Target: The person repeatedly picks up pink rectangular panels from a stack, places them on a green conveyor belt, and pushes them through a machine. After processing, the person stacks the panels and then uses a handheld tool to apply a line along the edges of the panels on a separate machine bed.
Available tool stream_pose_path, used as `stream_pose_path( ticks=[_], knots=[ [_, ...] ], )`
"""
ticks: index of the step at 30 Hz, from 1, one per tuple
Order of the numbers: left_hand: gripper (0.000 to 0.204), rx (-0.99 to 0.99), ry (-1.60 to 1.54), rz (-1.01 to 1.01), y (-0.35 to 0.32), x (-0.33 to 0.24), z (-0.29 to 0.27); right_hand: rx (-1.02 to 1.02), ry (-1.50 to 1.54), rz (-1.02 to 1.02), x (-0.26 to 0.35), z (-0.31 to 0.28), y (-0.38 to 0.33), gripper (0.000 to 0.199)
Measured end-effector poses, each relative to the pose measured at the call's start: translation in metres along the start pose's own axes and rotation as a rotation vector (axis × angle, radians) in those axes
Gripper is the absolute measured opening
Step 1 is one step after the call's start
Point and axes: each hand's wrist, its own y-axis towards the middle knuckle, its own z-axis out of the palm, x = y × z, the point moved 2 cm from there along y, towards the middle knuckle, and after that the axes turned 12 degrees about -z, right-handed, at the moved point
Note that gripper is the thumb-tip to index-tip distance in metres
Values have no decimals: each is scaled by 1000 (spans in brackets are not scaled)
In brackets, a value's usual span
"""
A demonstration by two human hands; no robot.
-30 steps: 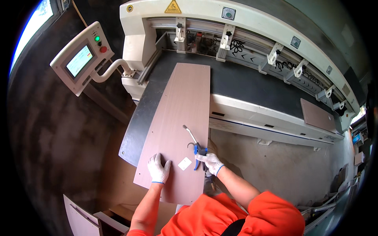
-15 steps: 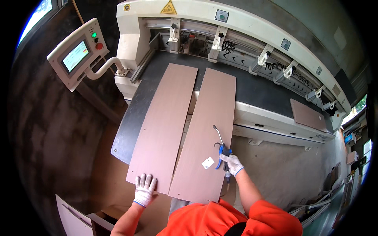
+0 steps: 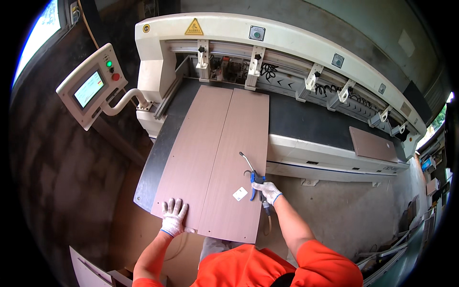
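Note:
Two long pinkish-brown wood-grain boards lie edge to edge on the machine's dark table, their near ends overhanging toward me. My left hand [image 3: 173, 218], in a white glove, rests with fingers spread on the near end of the left board [image 3: 192, 148]. A blue-and-black air blow gun [image 3: 257, 180] with a bent metal nozzle is gripped in my gloved right hand [image 3: 269, 192], over the outer edge of the right board [image 3: 239, 143]. Next to the gun, a small white label [image 3: 240, 193] sits on that board. Small holes show near the boards' ends.
A long cream machine [image 3: 306, 40] with several clamps spans the far side. At left stands its control panel [image 3: 91, 88] on a curved arm. Another board [image 3: 373, 145] lies at the table's right end. More panels [image 3: 88, 268] lean at lower left. A hose trails from the gun.
The wedge-shaped gap between the boards has closed, the right board having moved left against the other. My right hand and the blow gun have shifted left with it. My left hand stays on its board.

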Motion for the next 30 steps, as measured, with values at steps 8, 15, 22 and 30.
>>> stream_pose_path(
  ticks=[8, 15, 22, 30],
  knots=[
    [126, 25, -118, -42, 25, 10, -18, 0, 63, 26, 5, 11, 36, 29],
    [97, -69, -213, -950, 71, 70, -24, -125, 122, 14, 12, 48, 46, 33],
    [90, -72, -285, -594, 57, 70, -54, -201, 145, 53, -2, 43, 61, 35],
    [68, -225, -259, -494, 88, 84, -20, -256, 179, -8, 23, 49, 78, 37]
  ],
)
